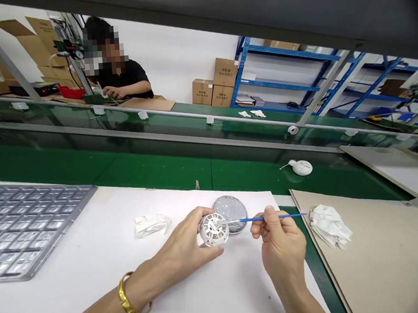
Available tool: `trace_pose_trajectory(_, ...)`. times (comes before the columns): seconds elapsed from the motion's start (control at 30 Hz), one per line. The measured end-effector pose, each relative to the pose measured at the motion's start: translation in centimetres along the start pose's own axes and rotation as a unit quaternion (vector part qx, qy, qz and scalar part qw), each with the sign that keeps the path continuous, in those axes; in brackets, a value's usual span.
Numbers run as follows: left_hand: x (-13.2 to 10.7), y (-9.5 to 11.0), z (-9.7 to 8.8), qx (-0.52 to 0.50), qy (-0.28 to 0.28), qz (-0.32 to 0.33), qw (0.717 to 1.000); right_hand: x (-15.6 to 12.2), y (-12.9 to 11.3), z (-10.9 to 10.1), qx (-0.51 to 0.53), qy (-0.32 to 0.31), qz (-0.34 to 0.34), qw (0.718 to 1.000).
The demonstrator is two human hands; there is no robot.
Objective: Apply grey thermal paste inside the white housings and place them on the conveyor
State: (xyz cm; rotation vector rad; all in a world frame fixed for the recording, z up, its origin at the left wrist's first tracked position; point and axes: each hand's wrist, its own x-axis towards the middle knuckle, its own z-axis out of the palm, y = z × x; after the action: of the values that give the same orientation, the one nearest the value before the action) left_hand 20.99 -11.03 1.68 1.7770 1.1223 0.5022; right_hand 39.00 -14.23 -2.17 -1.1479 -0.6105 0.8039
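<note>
Between the fingers and thumb of my left hand (184, 244) is a round white slotted plastic housing (214, 232), its open-spoked face turned up toward me. My right hand (282, 239) pinches a thin blue-handled brush (252, 219). The brush's pale tip reaches over the housing's face and appears to touch it. Just behind the housing, a round shallow grey dish (234, 209) with a wet-looking, smeared surface lies on the white sheet (139, 285). It is partly hidden by the housing and brush.
A clear compartment tray (31, 226) lies at left. Crumpled tissues (151, 226) sit left of my hands, and a crumpled white cloth (330, 226) rests on cardboard (387, 253) at right. A white tagged device (301, 167) is on the green bench. Across it sits a person (125, 81).
</note>
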Motion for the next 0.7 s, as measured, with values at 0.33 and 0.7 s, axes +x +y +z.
trace_pose_trajectory(0.33, 0.0, -0.7, 0.1, 0.002, -0.006, 0.006, 1.0, -0.8, -0.1, 0.2, -0.087, -0.002, -0.044, 0.995)
trace_pose_trajectory(0.7, -0.2, -1.1, 0.0, 0.014, -0.001, 0.008, 1.0, -0.7, -1.8, 0.5, -0.143, -0.011, -0.102, 0.984)
